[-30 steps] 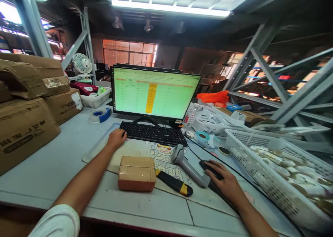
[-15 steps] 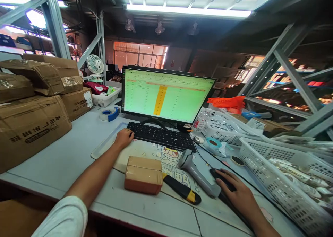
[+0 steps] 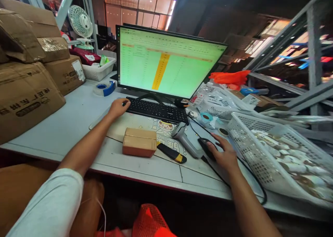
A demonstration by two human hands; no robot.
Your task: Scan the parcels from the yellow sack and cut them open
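My left hand rests at the left end of the black keyboard, its fingers bent over the keys and partly hidden. Beside the black computer mouse, my right hand has its fingers apart, the thumb lying over the mouse's right side. A grey barcode scanner lies left of the mouse. Between my forearms sits a small brown cardboard box, with a black-and-yellow utility knife at its right side. The monitor behind the keyboard shows a green spreadsheet with one yellow column.
Large cartons are stacked at left. A blue tape dispenser and a white basket stand near the monitor. At right, a white perforated basket holds several rolled pieces. The table's front edge runs below my arms.
The view has tilted down, showing the table's front edge and something red below it. My right hand has shifted off the mouse's top to its right side. My left hand stays at the keyboard.
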